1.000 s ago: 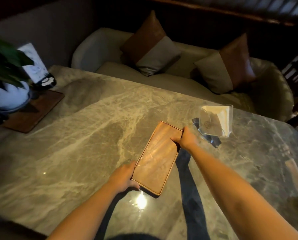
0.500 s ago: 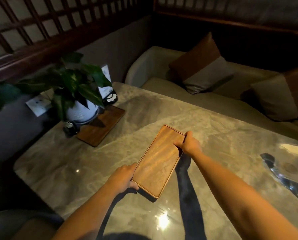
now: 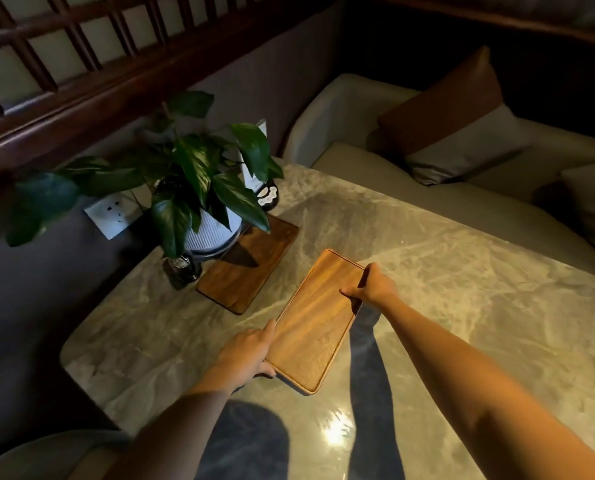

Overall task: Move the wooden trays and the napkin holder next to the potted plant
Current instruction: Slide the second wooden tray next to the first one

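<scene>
I hold a rectangular wooden tray [image 3: 317, 320] just above the marble table [image 3: 462, 306]. My left hand [image 3: 251, 351] grips its near left edge and my right hand [image 3: 372, 285] grips its far right edge. A second wooden tray [image 3: 247, 268] lies flat on the table to the left, partly under the leaves of the potted plant [image 3: 199, 188] in its white ribbed pot. The held tray sits a short gap to the right of that one. The napkin holder is out of view.
A small dark jar [image 3: 183, 268] stands by the pot, and a card in a black stand [image 3: 265, 188] stands behind it. A wall socket [image 3: 114, 214] is at the left. A cream sofa with cushions [image 3: 455, 133] runs behind the table.
Both hands have carried the tray leftward across the table toward the plant. The view has swung left, so the napkin holder has gone out of view on the right.
</scene>
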A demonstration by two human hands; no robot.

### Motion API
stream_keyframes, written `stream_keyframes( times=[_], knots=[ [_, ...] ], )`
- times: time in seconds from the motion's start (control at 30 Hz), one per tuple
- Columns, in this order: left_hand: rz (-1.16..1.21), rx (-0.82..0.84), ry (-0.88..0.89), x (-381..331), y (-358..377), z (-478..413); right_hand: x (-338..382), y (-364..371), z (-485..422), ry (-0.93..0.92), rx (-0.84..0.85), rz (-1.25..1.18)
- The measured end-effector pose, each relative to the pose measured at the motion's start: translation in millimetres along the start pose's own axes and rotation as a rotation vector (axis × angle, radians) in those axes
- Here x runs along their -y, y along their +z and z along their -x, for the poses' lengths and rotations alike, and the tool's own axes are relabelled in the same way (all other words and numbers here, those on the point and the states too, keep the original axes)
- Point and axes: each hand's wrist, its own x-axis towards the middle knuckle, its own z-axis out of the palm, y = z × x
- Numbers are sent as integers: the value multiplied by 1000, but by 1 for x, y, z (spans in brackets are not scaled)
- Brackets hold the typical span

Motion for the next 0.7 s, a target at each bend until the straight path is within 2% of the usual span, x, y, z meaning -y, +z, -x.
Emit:
stream_keyframes(
  times=[0.3,0.37,0.43,0.57,0.7],
  knots=[
    [-176,114,21,18,-1,-29,20,14,-37,22,59,62],
    [-224,88,43,20,-2,-33,20,16,-45,24,57,61],
    [-270,-24,101,25,1,-33,22,17,-51,24,61,64],
    [-334,-135,179,37,5,-42,24,19,-60,23,66,68],
    [-322,-67,150,34,-11,-47,28,19,-67,13,79,81]
  ],
)
